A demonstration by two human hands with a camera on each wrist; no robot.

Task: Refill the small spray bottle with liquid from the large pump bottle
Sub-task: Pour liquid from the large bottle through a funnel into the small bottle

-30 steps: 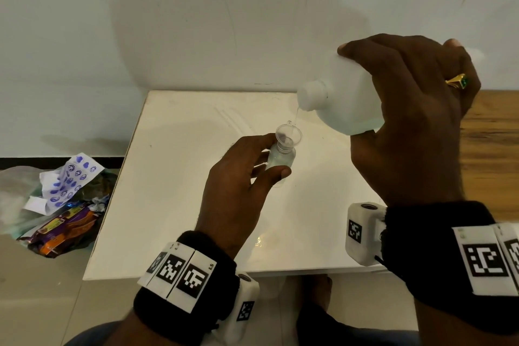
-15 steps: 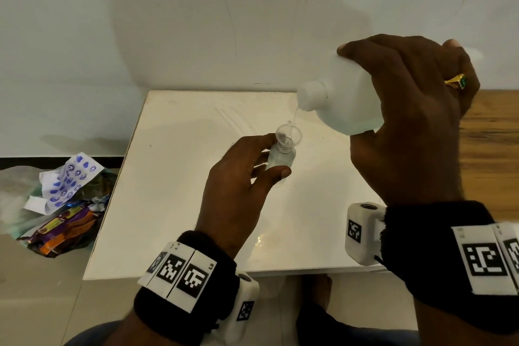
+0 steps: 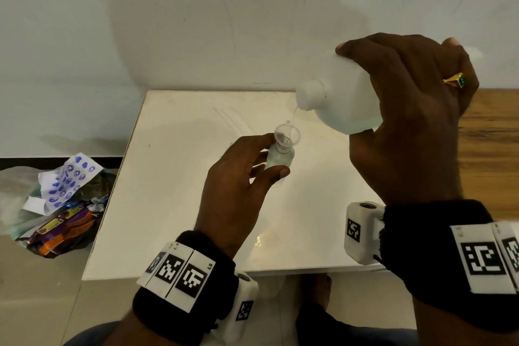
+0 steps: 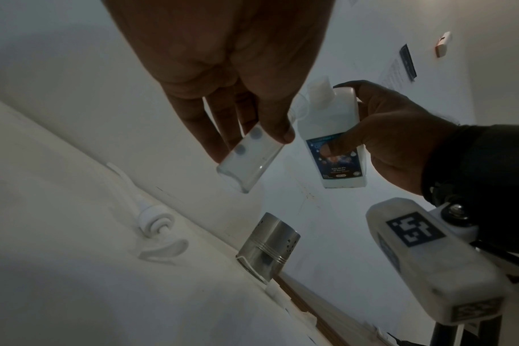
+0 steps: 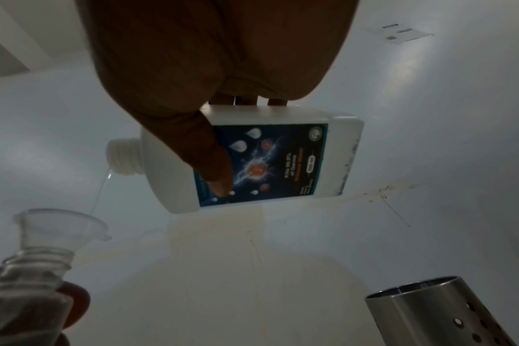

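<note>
A pale wall rises behind a white tabletop [image 3: 174, 205], and a heap of wrappers [image 3: 60, 205] lies on the floor at its nine o'clock side. Near the tabletop's middle the left hand [image 3: 238, 191] holds the small spray bottle [image 3: 279, 159] upright, fingers [image 4: 277, 126] and thumb curled round its clear body, with a clear funnel [image 3: 286, 133] seated in its neck. At two o'clock from it the right hand [image 3: 415, 121] grips the large pump bottle [image 3: 345, 98], tipped on its side with the open neck pointing to nine o'clock; a thin stream [image 5: 99, 194] falls from the neck into the funnel. Its dark blue label [image 5: 264, 163] reads "Kills 99.9% of Germs"; the smaller print is too blurred to read. The removed pump head [image 4: 154, 222] and a perforated steel holder [image 4: 267, 245] sit on the tabletop. Compared with a second ago, both hands and both bottles are unchanged in position, and the pour continues.
</note>
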